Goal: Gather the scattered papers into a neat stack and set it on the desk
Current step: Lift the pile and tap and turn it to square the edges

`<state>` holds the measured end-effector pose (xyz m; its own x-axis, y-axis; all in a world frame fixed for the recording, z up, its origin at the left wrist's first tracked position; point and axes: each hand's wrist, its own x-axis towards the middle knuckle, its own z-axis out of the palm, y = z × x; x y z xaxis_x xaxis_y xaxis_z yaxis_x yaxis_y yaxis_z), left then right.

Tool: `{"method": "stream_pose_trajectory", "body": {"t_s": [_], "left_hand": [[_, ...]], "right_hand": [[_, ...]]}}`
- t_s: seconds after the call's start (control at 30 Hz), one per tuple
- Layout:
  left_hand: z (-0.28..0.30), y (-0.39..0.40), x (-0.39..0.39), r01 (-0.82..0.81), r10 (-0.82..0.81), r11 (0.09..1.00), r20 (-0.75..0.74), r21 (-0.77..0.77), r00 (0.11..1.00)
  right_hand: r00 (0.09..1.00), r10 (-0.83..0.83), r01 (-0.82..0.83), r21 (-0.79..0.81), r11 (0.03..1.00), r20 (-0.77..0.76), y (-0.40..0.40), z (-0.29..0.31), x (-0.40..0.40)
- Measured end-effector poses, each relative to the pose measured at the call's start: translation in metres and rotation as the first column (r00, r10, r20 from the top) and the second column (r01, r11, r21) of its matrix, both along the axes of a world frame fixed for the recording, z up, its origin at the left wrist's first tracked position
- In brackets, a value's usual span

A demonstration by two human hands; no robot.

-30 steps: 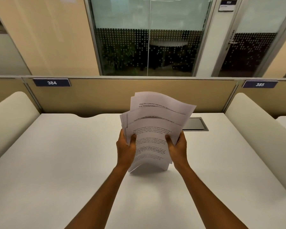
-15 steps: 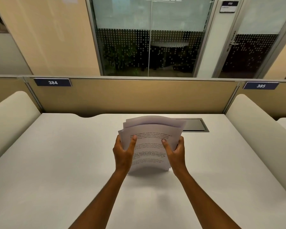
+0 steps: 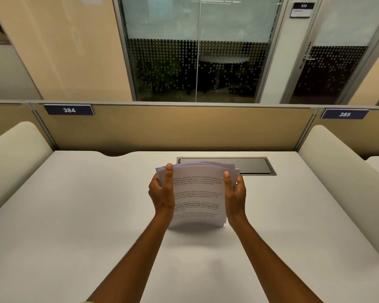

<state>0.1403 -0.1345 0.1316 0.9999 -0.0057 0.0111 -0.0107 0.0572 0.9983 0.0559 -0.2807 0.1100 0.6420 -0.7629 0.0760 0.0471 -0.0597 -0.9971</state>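
The person held a stack of white printed paper sheets [image 3: 197, 193] between both hands, over the middle of the wide white desk [image 3: 74, 215]. The left hand [image 3: 162, 193] was closed on the left edge of the stack, with the thumb lying flat on the front sheet and pointing up to the top corner, and the other fingers hidden behind the paper. The right hand [image 3: 235, 196] was closed on the right edge in the same way, its thumb on the front sheet near the top. The stack stood nearly upright and was a little bowed, with the printed side turned to the person. Its lower edge was at the desk surface, with a soft shadow under it, but I could not tell if it really touched the desk. At the top the sheet edges lay close together, only slightly fanned. Just behind the stack, a dark rectangular cable hatch with a grey metal frame [image 3: 254, 166] was set into the desk. A tan partition panel [image 3: 184, 130] closed the far side of the desk, and it carried a dark blue number plate "384" [image 3: 69, 110] on the left and another dark blue plate "385" [image 3: 344, 114] on the right. Cream rounded side dividers [image 3: 13, 154] stood at both sides of the desk.
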Motion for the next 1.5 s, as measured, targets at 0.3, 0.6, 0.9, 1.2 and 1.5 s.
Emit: {"method": "stream_pose_trajectory", "body": {"t_s": [0.3,0.6,0.9,1.2,1.5], "left_hand": [[0.007,-0.006,0.002,-0.004,0.007,0.999,-0.07,0.036,0.998],[0.012,-0.01,0.004,-0.071,0.075,0.996,-0.063,0.05,0.995],[0.01,-0.011,0.006,-0.062,0.065,0.996,-0.037,0.064,0.997],[0.009,-0.012,0.009,-0.045,0.05,0.997,-0.07,0.07,0.996],[0.011,-0.013,0.01,-0.044,0.05,0.997,-0.079,0.067,0.996]], "right_hand": [[0.995,-0.075,0.082,0.1,0.992,-0.072,0.005,0.021,0.004],[0.974,-0.19,0.201,0.089,0.976,-0.121,0.005,0.034,0.008],[0.971,-0.202,0.206,0.025,0.978,-0.125,0.007,0.037,0.009],[0.973,-0.192,0.198,0.032,0.98,-0.131,0.007,0.039,0.009],[0.967,-0.199,0.21,0.053,0.976,-0.161,0.008,0.041,0.01]]}}
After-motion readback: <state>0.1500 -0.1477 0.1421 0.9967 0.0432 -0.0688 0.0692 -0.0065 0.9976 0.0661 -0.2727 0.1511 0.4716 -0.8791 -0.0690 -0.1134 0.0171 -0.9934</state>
